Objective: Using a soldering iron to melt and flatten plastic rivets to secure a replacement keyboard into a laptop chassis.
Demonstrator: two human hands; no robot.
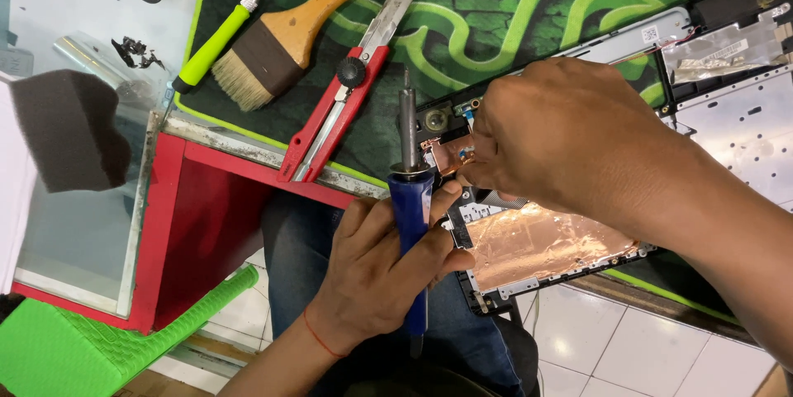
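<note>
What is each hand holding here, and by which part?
Left hand grips the soldering iron by its blue handle. Right hand pinches the copper strip at its end.

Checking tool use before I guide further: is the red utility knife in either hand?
No, the red utility knife lies on the mat; the left hand holds a blue-handled soldering iron.

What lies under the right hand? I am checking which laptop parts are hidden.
Under the right hand a copper foil strip pokes out by the fingertips, above the foil-covered board. Whatever sits beneath the palm is covered.
</note>
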